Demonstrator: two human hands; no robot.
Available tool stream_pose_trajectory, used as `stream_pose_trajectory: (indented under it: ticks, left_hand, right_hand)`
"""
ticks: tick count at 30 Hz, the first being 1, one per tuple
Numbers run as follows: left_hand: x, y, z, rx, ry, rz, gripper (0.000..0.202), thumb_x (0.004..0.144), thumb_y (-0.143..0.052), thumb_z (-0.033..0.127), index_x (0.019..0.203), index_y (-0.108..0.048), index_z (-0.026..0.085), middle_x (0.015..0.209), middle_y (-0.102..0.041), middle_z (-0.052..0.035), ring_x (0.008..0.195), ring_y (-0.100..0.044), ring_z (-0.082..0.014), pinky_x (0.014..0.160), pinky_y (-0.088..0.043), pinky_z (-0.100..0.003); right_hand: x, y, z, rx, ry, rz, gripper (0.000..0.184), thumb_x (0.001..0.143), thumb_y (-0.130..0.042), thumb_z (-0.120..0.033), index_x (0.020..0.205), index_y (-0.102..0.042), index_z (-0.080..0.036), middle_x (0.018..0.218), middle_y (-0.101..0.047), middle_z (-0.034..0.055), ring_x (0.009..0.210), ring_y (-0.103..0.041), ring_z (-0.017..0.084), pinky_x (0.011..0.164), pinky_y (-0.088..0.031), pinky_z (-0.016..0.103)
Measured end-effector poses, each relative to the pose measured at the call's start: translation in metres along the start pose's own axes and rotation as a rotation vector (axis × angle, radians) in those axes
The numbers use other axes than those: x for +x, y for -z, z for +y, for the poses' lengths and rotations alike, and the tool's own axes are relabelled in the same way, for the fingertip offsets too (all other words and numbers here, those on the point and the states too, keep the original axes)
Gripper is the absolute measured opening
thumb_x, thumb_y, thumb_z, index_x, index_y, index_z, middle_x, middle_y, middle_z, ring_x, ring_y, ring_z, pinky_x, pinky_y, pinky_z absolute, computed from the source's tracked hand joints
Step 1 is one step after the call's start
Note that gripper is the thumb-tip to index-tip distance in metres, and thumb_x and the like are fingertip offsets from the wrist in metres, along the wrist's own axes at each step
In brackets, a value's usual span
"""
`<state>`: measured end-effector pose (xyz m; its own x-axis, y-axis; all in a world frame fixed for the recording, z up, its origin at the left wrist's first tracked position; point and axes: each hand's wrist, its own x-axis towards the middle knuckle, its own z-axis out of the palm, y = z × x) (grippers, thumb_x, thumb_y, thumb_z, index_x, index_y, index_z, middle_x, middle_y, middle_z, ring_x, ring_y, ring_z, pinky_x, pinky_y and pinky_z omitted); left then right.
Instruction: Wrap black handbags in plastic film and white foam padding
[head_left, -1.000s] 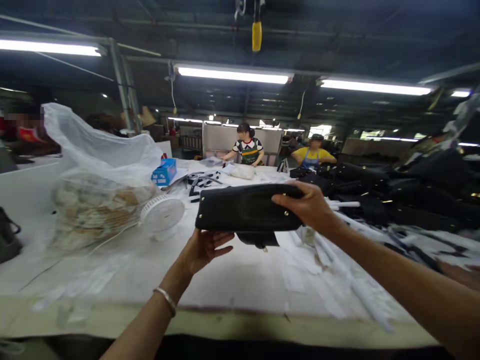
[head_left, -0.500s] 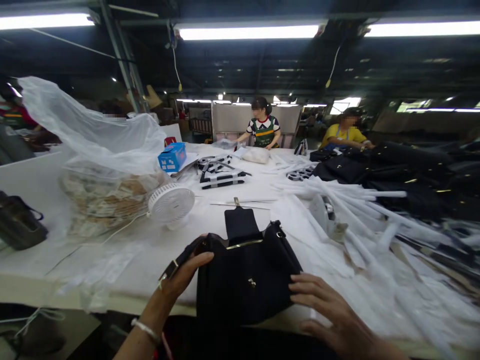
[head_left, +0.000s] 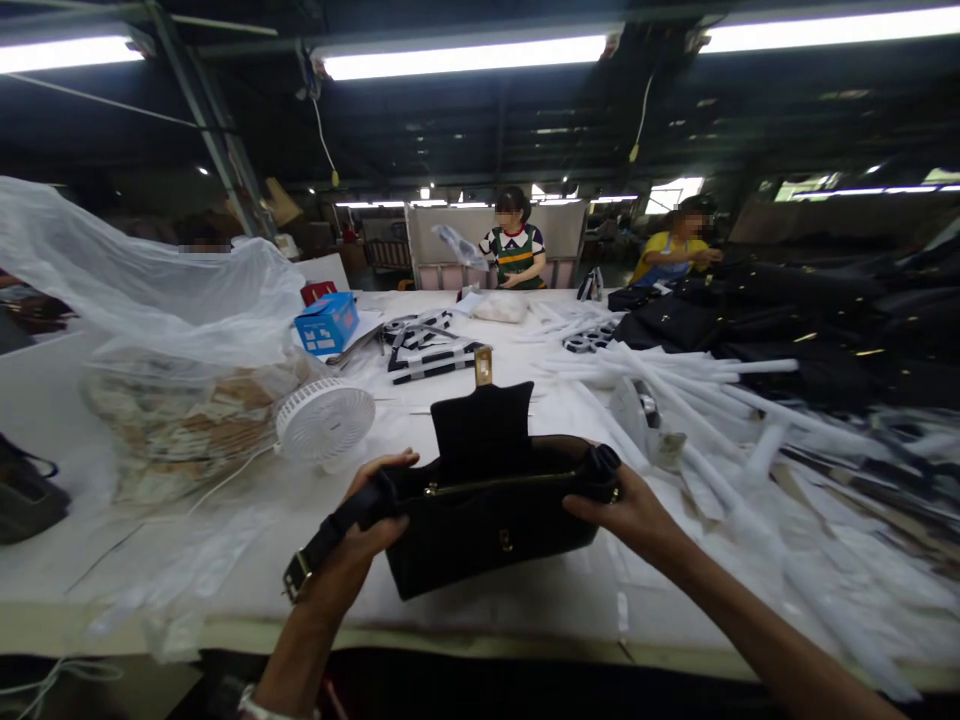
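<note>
A black handbag (head_left: 487, 530) is held in front of me over the table edge, its flap (head_left: 484, 425) raised and its top facing me. A gold metal clasp piece (head_left: 484, 367) tips the flap, and a gold zipper runs along the bag's opening. My left hand (head_left: 367, 535) grips the bag's left end, thumb on the front, with a buckled black strap (head_left: 330, 545) lying over it. Around the right end, my right hand (head_left: 611, 505) is closed with its thumb on the front panel; its other fingers are hidden behind the bag.
On the white table (head_left: 247, 560) stand a small white fan (head_left: 326, 420), a large clear plastic bag (head_left: 195, 420) of crumpled paper and a blue box (head_left: 328, 322). White foam rods (head_left: 675, 400) and piled black bags (head_left: 810, 310) lie to the right. Two people work across the table.
The handbag has been lifted and tipped so its opening shows. My right hand has moved from lying beside the bag to gripping its right end. The person opposite has raised a clear plastic sheet.
</note>
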<state>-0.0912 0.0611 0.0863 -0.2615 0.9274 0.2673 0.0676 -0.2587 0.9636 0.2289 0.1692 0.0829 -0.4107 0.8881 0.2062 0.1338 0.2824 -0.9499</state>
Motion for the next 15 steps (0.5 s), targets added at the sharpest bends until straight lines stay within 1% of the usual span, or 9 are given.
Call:
stream_pose_trajectory:
  ticks: [1,3,5,7,9,11,12,13,15]
  left_hand:
    - [0.002,0.002,-0.005,0.003,0.037,-0.026,0.058,0.073,-0.072,0.020,0.127,-0.055,0.029,0.141,-0.054,-0.0036,0.138,-0.038,-0.0295,0.118,-0.027,-0.041]
    - [0.004,0.005,-0.025,0.010,0.137,-0.040,0.068,0.072,-0.075,0.024,0.135,-0.050,0.027,0.147,-0.048,-0.0064,0.141,-0.035,-0.0312,0.119,-0.026,-0.044]
    - [0.001,0.007,-0.052,0.018,0.187,0.022,0.074,0.067,-0.080,0.029,0.134,-0.051,0.022,0.148,-0.047,-0.0108,0.140,-0.035,-0.0343,0.119,-0.026,-0.046]
    - [-0.003,0.008,-0.076,0.010,0.160,0.125,0.076,0.066,-0.081,0.037,0.134,-0.051,0.020,0.146,-0.049,-0.0136,0.138,-0.038,-0.0363,0.117,-0.030,-0.048]
    - [-0.007,0.007,-0.091,0.008,0.136,0.213,0.077,0.067,-0.080,0.043,0.134,-0.050,0.020,0.143,-0.051,-0.0140,0.135,-0.043,-0.0376,0.114,-0.035,-0.050]
    - [-0.011,0.005,-0.098,0.045,0.138,0.225,0.076,0.068,-0.079,0.046,0.134,-0.050,0.022,0.143,-0.051,-0.0125,0.134,-0.044,-0.0376,0.113,-0.037,-0.050]
    - [-0.013,0.003,-0.101,0.077,0.132,0.222,0.075,0.068,-0.078,0.047,0.134,-0.050,0.023,0.144,-0.050,-0.0115,0.134,-0.044,-0.0373,0.113,-0.037,-0.049]
    - [-0.015,0.001,-0.103,0.110,0.126,0.230,0.074,0.069,-0.077,0.048,0.134,-0.050,0.024,0.145,-0.049,-0.0107,0.134,-0.044,-0.0369,0.114,-0.036,-0.049]
    - [-0.020,-0.005,-0.107,0.152,0.127,0.278,0.073,0.072,-0.074,0.052,0.135,-0.050,0.024,0.146,-0.048,-0.0106,0.133,-0.046,-0.0370,0.112,-0.038,-0.049]
  right_hand:
    - [0.002,0.001,0.003,-0.024,0.011,0.002,0.070,0.068,-0.081,-0.036,0.132,-0.055,-0.025,0.130,-0.062,0.0078,0.124,-0.053,0.033,0.111,-0.037,0.052]
    - [0.003,0.003,0.014,-0.034,-0.002,-0.004,0.079,0.064,-0.084,-0.036,0.135,-0.051,-0.024,0.134,-0.058,0.0094,0.127,-0.051,0.033,0.113,-0.034,0.053]
    - [0.003,0.006,0.029,0.021,-0.029,-0.003,0.083,0.063,-0.084,-0.041,0.136,-0.049,-0.022,0.137,-0.056,0.0124,0.127,-0.050,0.035,0.112,-0.035,0.054]
    - [0.003,0.011,0.041,0.089,-0.038,0.018,0.082,0.065,-0.082,-0.047,0.136,-0.049,-0.021,0.139,-0.054,0.0145,0.127,-0.051,0.036,0.110,-0.037,0.054]
    - [0.004,0.016,0.045,0.095,-0.034,0.028,0.078,0.069,-0.079,-0.050,0.136,-0.050,-0.022,0.140,-0.053,0.0147,0.127,-0.051,0.036,0.109,-0.039,0.054]
    - [0.002,0.021,0.035,0.003,-0.020,0.074,0.071,0.075,-0.075,-0.050,0.136,-0.050,-0.023,0.140,-0.053,0.0135,0.127,-0.052,0.035,0.109,-0.040,0.054]
    - [0.000,0.022,0.024,-0.078,0.006,0.127,0.067,0.077,-0.073,-0.049,0.135,-0.051,-0.024,0.139,-0.054,0.0125,0.127,-0.052,0.035,0.109,-0.039,0.054]
    - [-0.004,0.022,0.008,-0.168,0.058,0.190,0.060,0.080,-0.071,-0.046,0.134,-0.053,-0.025,0.138,-0.055,0.0111,0.127,-0.052,0.034,0.110,-0.039,0.053]
    - [-0.014,0.020,-0.032,-0.330,0.251,0.270,0.043,0.087,-0.064,-0.036,0.129,-0.057,-0.029,0.132,-0.060,0.0077,0.126,-0.054,0.029,0.109,-0.042,0.047]
